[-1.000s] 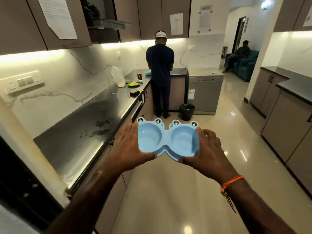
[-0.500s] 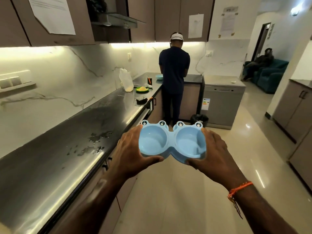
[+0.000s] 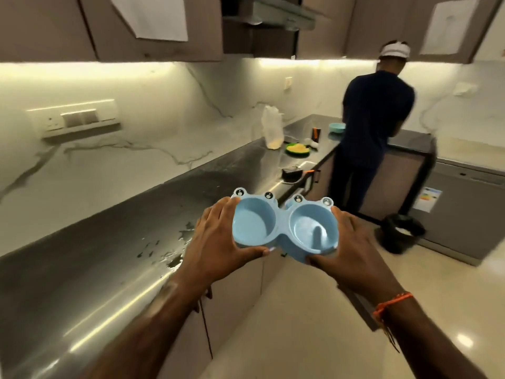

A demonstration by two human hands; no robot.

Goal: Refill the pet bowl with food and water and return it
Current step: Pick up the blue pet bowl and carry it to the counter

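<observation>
1. counter [image 3: 90,258] and food bag [image 3: 272,129] are looming closer than a second ago.
2. left hand [image 3: 216,239] and right hand [image 3: 352,247] are gripping the empty pet bowl [image 3: 284,228] by its ends, keeping it level over the counter's edge.
3. further off, another person [image 3: 377,127] is standing at the counter's end.

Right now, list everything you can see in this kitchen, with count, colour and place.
pet bowl: one, blue, two empty wells, held above the counter edge
counter: one, dark, along the left wall, wet patches
bag: one, clear, far on the counter
plate: one, green, beside the bag
small bowl: one, light blue, far counter
person: one, dark clothes, back turned
bin: one, black, on the floor
left hand: grips the bowl's left end
right hand: grips its right end
</observation>
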